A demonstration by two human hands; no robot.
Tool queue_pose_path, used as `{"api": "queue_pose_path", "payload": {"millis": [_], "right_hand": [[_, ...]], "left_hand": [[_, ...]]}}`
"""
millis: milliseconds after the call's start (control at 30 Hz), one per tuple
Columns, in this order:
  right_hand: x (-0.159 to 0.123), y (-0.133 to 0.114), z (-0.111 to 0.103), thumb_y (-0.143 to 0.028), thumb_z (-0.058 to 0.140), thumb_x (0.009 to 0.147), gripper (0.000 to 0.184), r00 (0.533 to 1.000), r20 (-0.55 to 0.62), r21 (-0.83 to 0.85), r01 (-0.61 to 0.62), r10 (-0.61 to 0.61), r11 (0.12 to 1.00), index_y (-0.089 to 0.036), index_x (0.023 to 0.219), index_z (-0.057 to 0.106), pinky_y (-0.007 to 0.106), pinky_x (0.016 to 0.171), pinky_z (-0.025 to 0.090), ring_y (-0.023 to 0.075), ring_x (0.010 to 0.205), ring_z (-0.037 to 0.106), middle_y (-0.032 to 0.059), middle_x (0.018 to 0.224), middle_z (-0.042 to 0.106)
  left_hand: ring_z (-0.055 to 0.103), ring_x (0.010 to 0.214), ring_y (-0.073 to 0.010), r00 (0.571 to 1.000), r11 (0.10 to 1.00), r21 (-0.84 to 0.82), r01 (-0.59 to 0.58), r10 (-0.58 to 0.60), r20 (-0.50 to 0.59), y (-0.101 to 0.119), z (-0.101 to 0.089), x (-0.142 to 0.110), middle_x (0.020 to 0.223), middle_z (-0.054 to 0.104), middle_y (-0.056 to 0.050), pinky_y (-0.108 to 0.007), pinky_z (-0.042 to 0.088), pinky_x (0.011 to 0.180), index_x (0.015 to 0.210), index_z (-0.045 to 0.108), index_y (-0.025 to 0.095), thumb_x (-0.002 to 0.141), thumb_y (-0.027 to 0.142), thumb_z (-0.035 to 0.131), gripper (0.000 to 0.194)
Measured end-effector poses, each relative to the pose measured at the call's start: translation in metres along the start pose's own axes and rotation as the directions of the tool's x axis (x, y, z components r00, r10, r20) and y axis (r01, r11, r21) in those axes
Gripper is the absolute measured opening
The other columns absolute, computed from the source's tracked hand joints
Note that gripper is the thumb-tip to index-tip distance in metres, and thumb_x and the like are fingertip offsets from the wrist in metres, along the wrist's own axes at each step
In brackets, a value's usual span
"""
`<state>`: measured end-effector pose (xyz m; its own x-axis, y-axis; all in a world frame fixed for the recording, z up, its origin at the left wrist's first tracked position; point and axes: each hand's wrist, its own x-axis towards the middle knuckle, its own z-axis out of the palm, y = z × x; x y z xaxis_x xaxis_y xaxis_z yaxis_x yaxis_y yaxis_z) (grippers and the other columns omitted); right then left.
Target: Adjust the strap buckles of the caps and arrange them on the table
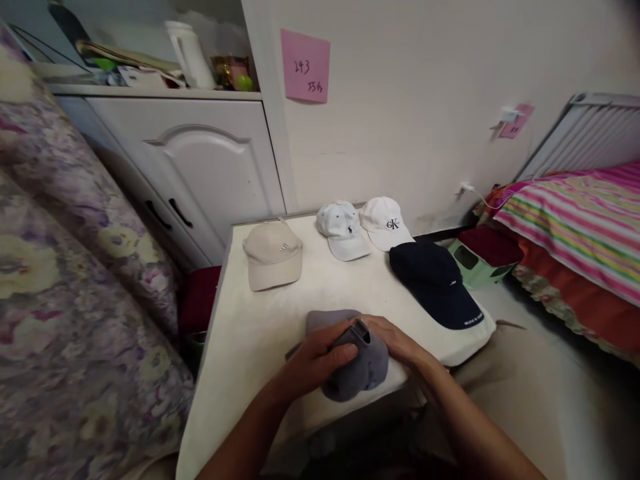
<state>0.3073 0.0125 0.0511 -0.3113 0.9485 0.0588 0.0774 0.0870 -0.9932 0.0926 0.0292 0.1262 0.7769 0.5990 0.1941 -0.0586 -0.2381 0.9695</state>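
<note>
we had our left hand (314,357) clamped on the grey cap (359,380), right hand (394,337) against its other side, couldn't really tell how closed, cap by the table's (240,360) near edge

Baseball caps number five: one beige cap (273,250), one pale blue cap (337,223), one white cap (383,215), one navy cap (433,280) and one grey cap (357,377). Hands count two, a left hand (320,355) and a right hand (393,337). There is one worktop (245,347), one bed (575,223), one white jug (194,60) and one floral curtain (90,320). Pink paper notes (306,67) come to two, black cupboard handles (180,213) two, maroon-topped stools (489,247) two, white wall plugs (467,187) also two.
</note>
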Motion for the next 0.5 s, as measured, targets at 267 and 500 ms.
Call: {"api": "queue_pose_path", "payload": {"millis": [267,500], "right_hand": [[-0.005,0.003,0.009,-0.058,0.052,0.093,0.043,0.979,0.104,0.229,-0.193,0.173,0.954,-0.022,0.102,0.072,0.039,0.101,0.045,0.0223,0.1,0.062,0.0057,0.103,0.07],[-0.005,0.015,0.017,-0.049,0.074,0.081,0.035,0.914,0.26,0.59,-0.405,0.31,0.699,-0.017,0.095,0.07,0.027,0.082,0.051,0.0136,0.081,0.064,0.0022,0.087,0.069]], "left_hand": [[0.056,0.074,-0.0158,0.996,0.978,0.207,0.008,0.01,-0.085,0.002,-0.009,-0.014,0.083,0.064,-0.002,-0.027,0.043,0.07,0.093,0.065,0.018,0.093,0.035,0.056,0.02],[0.059,0.08,-0.0172,0.982,0.961,0.268,0.07,-0.02,-0.187,0.011,-0.011,-0.008,0.085,0.066,0.0,-0.029,0.044,0.074,0.093,0.066,0.02,0.087,0.031,0.064,0.012]]}}
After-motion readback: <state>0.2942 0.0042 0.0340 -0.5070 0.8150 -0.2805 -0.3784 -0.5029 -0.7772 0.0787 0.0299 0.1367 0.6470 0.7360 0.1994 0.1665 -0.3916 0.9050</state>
